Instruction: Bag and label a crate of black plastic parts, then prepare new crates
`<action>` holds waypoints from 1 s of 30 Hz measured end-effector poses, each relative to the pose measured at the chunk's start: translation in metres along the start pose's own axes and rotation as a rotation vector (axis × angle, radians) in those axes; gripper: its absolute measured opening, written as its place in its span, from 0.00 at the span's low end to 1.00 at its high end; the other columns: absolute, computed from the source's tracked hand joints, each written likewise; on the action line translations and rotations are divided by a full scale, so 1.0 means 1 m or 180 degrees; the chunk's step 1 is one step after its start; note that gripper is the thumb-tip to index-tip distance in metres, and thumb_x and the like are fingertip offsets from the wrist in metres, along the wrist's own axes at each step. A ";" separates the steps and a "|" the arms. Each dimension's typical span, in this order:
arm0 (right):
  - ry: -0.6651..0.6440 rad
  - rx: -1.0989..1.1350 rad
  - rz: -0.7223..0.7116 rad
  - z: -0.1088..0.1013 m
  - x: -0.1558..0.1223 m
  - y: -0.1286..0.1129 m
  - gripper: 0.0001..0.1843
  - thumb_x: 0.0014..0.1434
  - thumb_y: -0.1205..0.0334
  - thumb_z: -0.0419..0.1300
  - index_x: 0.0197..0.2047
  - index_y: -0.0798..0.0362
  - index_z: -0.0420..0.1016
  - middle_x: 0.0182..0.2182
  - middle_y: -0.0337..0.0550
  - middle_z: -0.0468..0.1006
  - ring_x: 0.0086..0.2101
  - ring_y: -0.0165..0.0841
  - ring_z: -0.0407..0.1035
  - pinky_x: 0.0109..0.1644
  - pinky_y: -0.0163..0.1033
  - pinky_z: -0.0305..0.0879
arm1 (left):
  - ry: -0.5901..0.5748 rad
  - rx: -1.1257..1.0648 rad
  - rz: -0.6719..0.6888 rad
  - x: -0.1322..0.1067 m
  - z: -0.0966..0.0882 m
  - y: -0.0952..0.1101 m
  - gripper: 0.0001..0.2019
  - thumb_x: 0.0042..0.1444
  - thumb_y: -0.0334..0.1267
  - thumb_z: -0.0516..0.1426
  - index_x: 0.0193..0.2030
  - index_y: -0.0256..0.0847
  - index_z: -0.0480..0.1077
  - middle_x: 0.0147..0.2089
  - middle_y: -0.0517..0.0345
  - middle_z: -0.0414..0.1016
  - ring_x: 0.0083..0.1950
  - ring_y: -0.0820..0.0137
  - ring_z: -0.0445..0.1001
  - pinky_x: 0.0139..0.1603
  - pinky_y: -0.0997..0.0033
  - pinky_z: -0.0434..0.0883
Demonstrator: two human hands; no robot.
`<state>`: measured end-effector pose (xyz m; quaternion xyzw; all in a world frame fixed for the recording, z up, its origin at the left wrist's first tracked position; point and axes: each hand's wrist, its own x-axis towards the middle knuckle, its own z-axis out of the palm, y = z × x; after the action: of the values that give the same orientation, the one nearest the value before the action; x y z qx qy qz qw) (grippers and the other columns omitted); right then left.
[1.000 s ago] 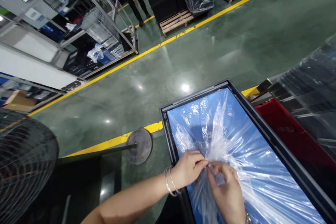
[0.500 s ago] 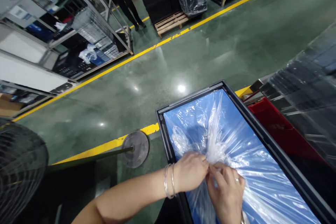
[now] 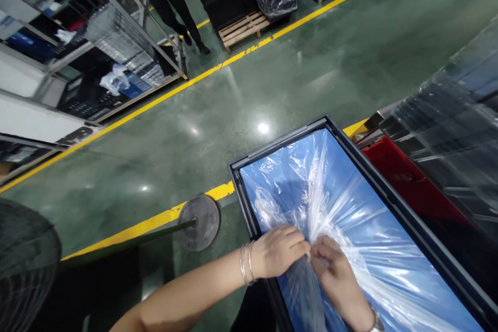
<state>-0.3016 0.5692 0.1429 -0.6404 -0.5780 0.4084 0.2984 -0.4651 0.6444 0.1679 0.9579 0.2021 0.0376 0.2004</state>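
Clear plastic film (image 3: 361,233) is gathered and twisted into a bunch over a blue surface, inside a dark rectangular frame (image 3: 280,141). My left hand (image 3: 280,251), with two bangles at the wrist, pinches the gathered film from the left. From the right, my right hand (image 3: 335,272) has thumb and fingers closed at the same bunch, its fingertips almost meeting the left ones. Folds fan out from this knot-like spot, and a loose tail of film hangs down between the hands. What lies right between the fingertips is mostly hidden.
A round stand base (image 3: 199,222) and a wire fan cage (image 3: 29,264) are at left. A red bin (image 3: 408,179) and film-wrapped stacks (image 3: 459,129) stand at right. Across the green floor are a metal rack (image 3: 116,41), a wooden pallet (image 3: 245,28) and a standing person (image 3: 163,0).
My right hand has turned, its fingers now more curled at the bunch. My left hand stays at the film. The view has shifted slightly, and the person's legs have moved.
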 end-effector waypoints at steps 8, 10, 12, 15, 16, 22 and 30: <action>0.0989 -0.0136 -0.0120 0.012 -0.013 0.004 0.07 0.59 0.59 0.55 0.41 0.50 0.69 0.41 0.45 0.71 0.43 0.36 0.66 0.46 0.42 0.64 | -0.0071 -0.1888 -0.1129 0.009 0.007 -0.015 0.09 0.60 0.30 0.49 0.35 0.38 0.70 0.34 0.58 0.69 0.38 0.72 0.68 0.40 0.74 0.65; 0.1092 -0.0467 -0.0339 0.020 -0.016 -0.001 0.10 0.59 0.60 0.55 0.44 0.50 0.69 0.46 0.47 0.70 0.47 0.39 0.64 0.50 0.47 0.62 | -0.0132 -0.2056 -0.1260 0.013 0.003 -0.018 0.08 0.58 0.29 0.51 0.32 0.38 0.71 0.33 0.58 0.69 0.36 0.73 0.68 0.40 0.74 0.66; 0.1248 -0.0664 -0.0284 0.026 -0.016 -0.003 0.12 0.58 0.57 0.57 0.45 0.50 0.69 0.47 0.48 0.70 0.47 0.41 0.64 0.49 0.50 0.60 | -0.0305 -0.2130 -0.1210 0.016 -0.004 -0.019 0.09 0.58 0.29 0.50 0.32 0.37 0.71 0.32 0.58 0.69 0.36 0.73 0.68 0.39 0.74 0.66; 0.1564 -0.0615 -0.0041 0.029 -0.015 -0.001 0.08 0.59 0.55 0.57 0.38 0.50 0.71 0.45 0.47 0.70 0.47 0.41 0.64 0.48 0.49 0.60 | -0.0594 -0.2161 -0.1011 0.020 -0.011 -0.016 0.11 0.59 0.29 0.49 0.39 0.39 0.72 0.36 0.56 0.72 0.39 0.72 0.70 0.42 0.73 0.67; 0.1605 -0.0576 0.0017 0.029 -0.015 0.000 0.08 0.60 0.56 0.56 0.36 0.50 0.71 0.45 0.47 0.71 0.46 0.41 0.64 0.47 0.49 0.60 | -0.0574 -0.2086 -0.1061 0.022 -0.011 -0.013 0.11 0.59 0.28 0.49 0.41 0.40 0.72 0.37 0.56 0.72 0.40 0.71 0.70 0.43 0.73 0.67; 0.1335 -0.0676 0.0630 0.011 -0.020 0.000 0.09 0.59 0.64 0.54 0.31 0.52 0.75 0.43 0.48 0.73 0.46 0.44 0.64 0.48 0.53 0.58 | -0.0113 -0.0900 -0.1544 0.044 0.015 0.012 0.10 0.59 0.28 0.49 0.34 0.40 0.70 0.32 0.58 0.72 0.37 0.70 0.70 0.41 0.70 0.66; 0.1764 0.0122 0.0154 -0.035 -0.124 0.024 0.22 0.55 0.68 0.56 0.54 0.49 0.69 0.56 0.47 0.69 0.57 0.43 0.58 0.58 0.52 0.58 | 0.0320 0.0725 -0.0880 0.048 0.052 0.083 0.23 0.60 0.32 0.49 0.63 0.42 0.56 0.67 0.45 0.54 0.67 0.57 0.55 0.64 0.47 0.57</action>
<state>-0.2588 0.4467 0.1615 -0.7355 -0.4511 0.2355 0.4473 -0.3820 0.5752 0.1530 0.9344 0.3446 0.0343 0.0835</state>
